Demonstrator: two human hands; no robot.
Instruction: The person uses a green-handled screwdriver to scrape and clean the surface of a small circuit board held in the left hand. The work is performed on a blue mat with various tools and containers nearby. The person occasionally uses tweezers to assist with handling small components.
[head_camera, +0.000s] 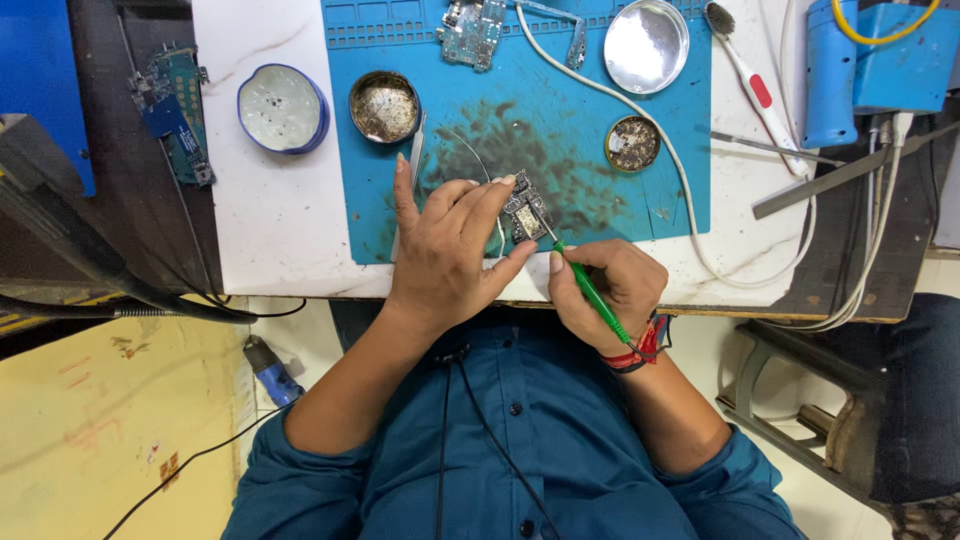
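Left hand (445, 250) pins a small circuit board (525, 212) near the front edge of the blue mat (610, 215), fingers closed on its left side. Right hand (612, 285) grips a green-handled tool (588, 285) like a pen, metal tip touching the board. Tweezers (414, 160) lie just beyond the left fingertips. Two round tins (384, 106) with residue sit on the mat; a white toothbrush (752, 85) lies toward the bench's back right corner.
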